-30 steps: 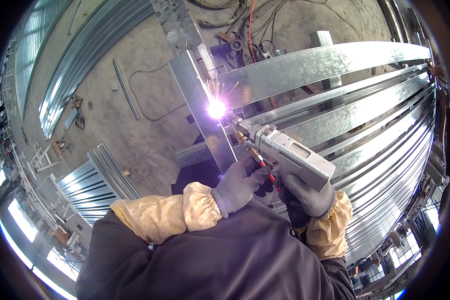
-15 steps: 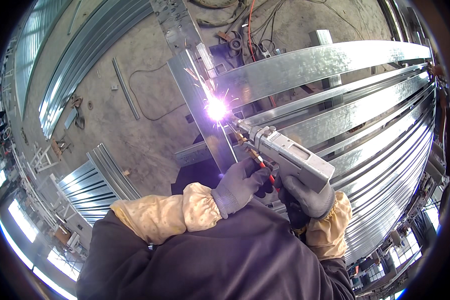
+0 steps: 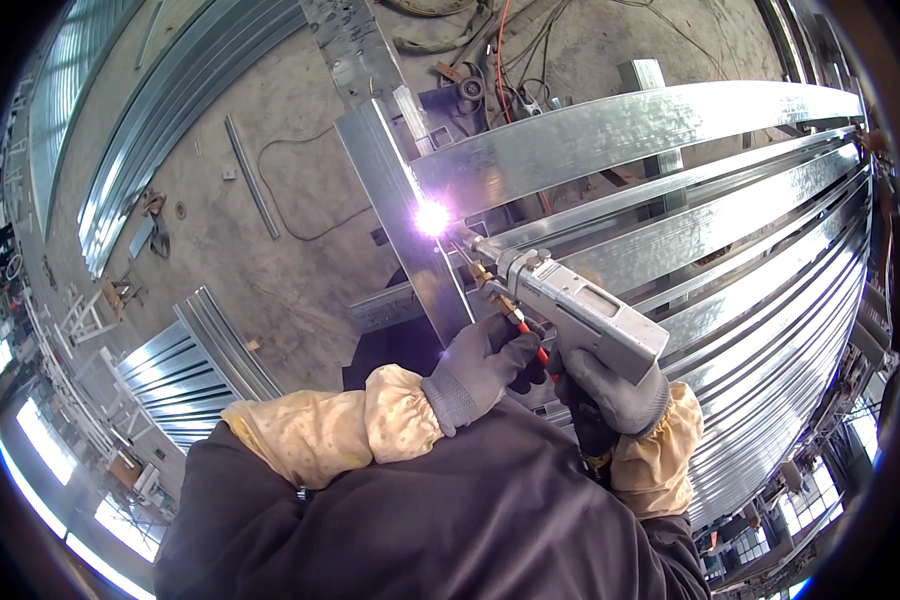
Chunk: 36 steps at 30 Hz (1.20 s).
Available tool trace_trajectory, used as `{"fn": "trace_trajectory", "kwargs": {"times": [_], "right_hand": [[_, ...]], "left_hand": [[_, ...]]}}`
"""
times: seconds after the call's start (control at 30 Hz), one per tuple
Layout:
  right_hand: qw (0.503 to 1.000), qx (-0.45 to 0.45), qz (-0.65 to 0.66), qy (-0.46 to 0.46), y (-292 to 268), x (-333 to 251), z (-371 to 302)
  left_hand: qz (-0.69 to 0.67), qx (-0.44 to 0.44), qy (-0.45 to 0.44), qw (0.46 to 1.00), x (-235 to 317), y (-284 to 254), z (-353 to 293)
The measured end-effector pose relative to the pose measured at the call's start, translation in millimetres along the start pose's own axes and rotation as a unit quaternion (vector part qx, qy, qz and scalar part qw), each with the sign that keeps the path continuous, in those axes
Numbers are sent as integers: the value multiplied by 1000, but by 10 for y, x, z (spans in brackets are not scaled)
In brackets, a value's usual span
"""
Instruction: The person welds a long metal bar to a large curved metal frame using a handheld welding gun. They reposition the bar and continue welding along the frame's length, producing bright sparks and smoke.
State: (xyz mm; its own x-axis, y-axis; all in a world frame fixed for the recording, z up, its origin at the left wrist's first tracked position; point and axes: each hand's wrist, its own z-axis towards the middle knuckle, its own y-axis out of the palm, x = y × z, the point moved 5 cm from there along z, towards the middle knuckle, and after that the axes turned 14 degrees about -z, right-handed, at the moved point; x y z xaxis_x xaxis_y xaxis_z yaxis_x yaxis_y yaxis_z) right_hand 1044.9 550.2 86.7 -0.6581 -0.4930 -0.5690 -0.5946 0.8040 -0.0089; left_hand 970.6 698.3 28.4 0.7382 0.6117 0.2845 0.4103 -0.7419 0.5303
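Closed round the grip of a silver handheld welding gun (image 3: 590, 315) is my right hand (image 3: 615, 390), in a grey glove. My left hand (image 3: 478, 368), gloved too, has its fingers curled round the red tube (image 3: 533, 343) with brass fittings that runs beneath the gun. A bright violet-white glow (image 3: 432, 217) burns at the nozzle, where the end of a wide galvanized beam (image 3: 530, 160) meets a crosswise metal profile (image 3: 400, 190). The glare hides the joint itself. Tan sleeve covers wrap both my forearms.
Long galvanized beams (image 3: 760, 290) lie side by side across the right. More profiles are stacked on the concrete floor at the far left (image 3: 185, 110) and lower left (image 3: 195, 365). Cables and an orange hose (image 3: 502, 60) run over the floor at the back.
The glow has shrunk, and the long streaks of sparks flying up from it are gone. Both hands and the welding gun hold nearly the same place.
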Motion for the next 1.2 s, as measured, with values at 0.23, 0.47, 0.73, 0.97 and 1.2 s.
{"fn": "trace_trajectory", "kwargs": {"times": [0.23, 0.47, 0.73, 0.97, 1.2], "right_hand": [[1000, -1, 4, -3, 1, 31, -7], [1000, 1, 16, -3, 2, 55, -18], [1000, -14, -7, -22, -17, 55, -10], [1000, -21, -4, -14, -17, 105, -25], [1000, -14, -6, -18, -6, 64, -33]], "left_hand": [[9, -5, -1, 1000, -27, -23, -2], [4, -18, -3, 1000, -12, 11, -24], [6, -19, -12, 1000, -33, 5, -13], [0, -22, -15, 1000, -42, 13, -20], [9, -29, -25, 999, -51, 1, -6]]}}
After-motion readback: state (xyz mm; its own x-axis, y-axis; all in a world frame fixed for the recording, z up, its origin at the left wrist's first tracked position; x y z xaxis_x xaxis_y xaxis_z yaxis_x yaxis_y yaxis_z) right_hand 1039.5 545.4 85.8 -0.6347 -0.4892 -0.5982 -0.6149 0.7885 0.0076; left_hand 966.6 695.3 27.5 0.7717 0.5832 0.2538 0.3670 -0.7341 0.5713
